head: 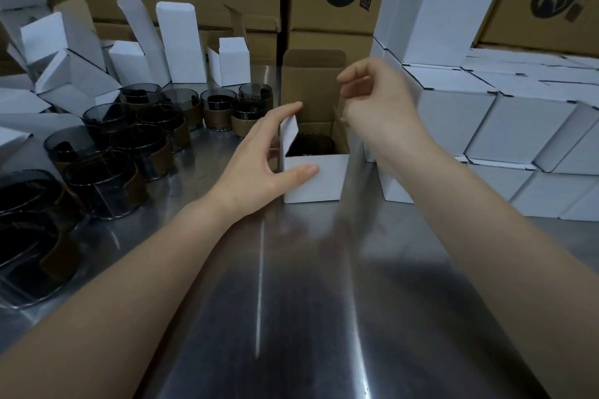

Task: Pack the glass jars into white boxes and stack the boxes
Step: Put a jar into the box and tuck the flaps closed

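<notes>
Your open white box (324, 178) stands mid-desk (291, 301) with a dark glass jar (316, 144) already down inside. Your left hand (259, 159) is at the box's 9 o'clock, spread wide, thumb on the front face and fingertip on the side flap. Your right hand (379, 104) hovers at its 1 o'clock, loosely curled, holding nothing. The stacked boxes (486, 126) are at 3 o'clock.

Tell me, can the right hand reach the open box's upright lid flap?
Probably yes: the right hand hovers beside the lid flap with nothing between them, and the left hand touches the open box at its left side, clear of the flap.
</notes>
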### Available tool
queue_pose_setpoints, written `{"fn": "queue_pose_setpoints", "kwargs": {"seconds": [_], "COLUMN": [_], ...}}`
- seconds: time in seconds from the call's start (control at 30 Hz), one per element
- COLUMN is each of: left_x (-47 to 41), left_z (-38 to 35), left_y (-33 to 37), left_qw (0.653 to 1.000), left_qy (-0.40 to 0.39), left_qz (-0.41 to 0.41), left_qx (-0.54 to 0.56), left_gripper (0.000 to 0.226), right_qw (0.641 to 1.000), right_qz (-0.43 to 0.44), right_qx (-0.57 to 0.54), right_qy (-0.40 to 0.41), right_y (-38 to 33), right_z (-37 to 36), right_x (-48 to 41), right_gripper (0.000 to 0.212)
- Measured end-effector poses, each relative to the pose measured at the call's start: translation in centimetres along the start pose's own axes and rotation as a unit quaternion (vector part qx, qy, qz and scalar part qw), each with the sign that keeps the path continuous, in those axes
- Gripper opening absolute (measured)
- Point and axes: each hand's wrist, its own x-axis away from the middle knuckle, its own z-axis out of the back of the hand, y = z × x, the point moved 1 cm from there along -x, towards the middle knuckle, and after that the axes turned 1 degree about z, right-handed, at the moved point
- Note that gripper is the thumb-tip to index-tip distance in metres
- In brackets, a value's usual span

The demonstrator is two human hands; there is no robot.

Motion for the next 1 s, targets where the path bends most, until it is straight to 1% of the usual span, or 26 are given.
{"fn": "queue_pose_setpoints", "kwargs": {"seconds": [0.07,0.23,0.33,0.43,0.5,0.53,0.6,0.67,0.73,0.77,0.8,0.87,0.93,1.0], "left_x": [0.0,-0.2,-0.4,-0.8,-0.9,-1.0,-1.2,-1.3,-1.2,-1.2,-1.1,-1.1,-1.1,-1.1], "left_z": [0.1,0.5,0.3,0.3,0.2,0.2,0.0,-0.2,-0.1,-0.1,-0.1,-0.1,-0.2,-0.2], "left_y": [0.2,0.5,0.7,0.9,1.0,1.0,1.1,1.1,1.3,1.3,1.4,1.4,1.5,1.5], "left_qw": [0.999,0.994,0.99,0.982,0.976,0.972,0.962,0.947,0.946,0.952,0.96,0.969,0.97,0.971], "left_qy": [-0.003,0.026,0.028,0.034,0.052,0.067,0.097,0.105,0.093,0.082,0.073,0.065,0.065,0.061], "left_qz": [0.014,0.06,0.085,0.103,0.098,0.099,0.111,0.122,0.119,0.11,0.099,0.09,0.099,0.107], "left_qx": [0.032,0.093,0.112,0.158,0.189,0.202,0.232,0.278,0.286,0.273,0.253,0.22,0.213,0.203], "left_gripper": [0.067,0.044,0.034,0.03,0.022,0.024,0.037,0.052,0.065,0.066,0.061,0.044,0.029,0.022], "right_qw": [0.999,0.994,0.986,0.98,0.981,0.982,0.981,0.982,0.984,0.984,0.985,0.985,0.982,0.979], "right_qz": [-0.025,-0.079,-0.1,-0.1,-0.073,-0.062,-0.053,-0.046,-0.028,-0.021,-0.016,-0.007,-0.005,-0.013], "right_qx": [-0.014,-0.061,-0.094,-0.106,-0.11,-0.116,-0.139,-0.145,-0.144,-0.142,-0.137,-0.133,-0.142,-0.157], "right_qy": [-0.021,-0.048,-0.09,-0.132,-0.14,-0.136,-0.126,-0.113,-0.103,-0.101,-0.103,-0.113,-0.123,-0.131], "right_y": [0.9,2.0,2.7,3.1,3.4,3.5,3.7,4.1,4.5,4.7,4.9,5.5,6.1,6.4], "right_z": [-0.4,-0.6,-0.6,-1.0,-1.2,-1.3,-1.4,-1.6,-1.8,-1.7,-1.7,-1.6,-1.7,-1.8], "right_x": [0.1,0.3,0.3,0.5,0.7,0.9,1.1,1.3,1.6,1.7,1.9,2.2,2.5,2.7], "right_gripper": [0.043,0.061,0.066,0.057,0.048,0.044,0.041,0.038,0.034,0.031,0.029,0.027,0.027,0.027]}}
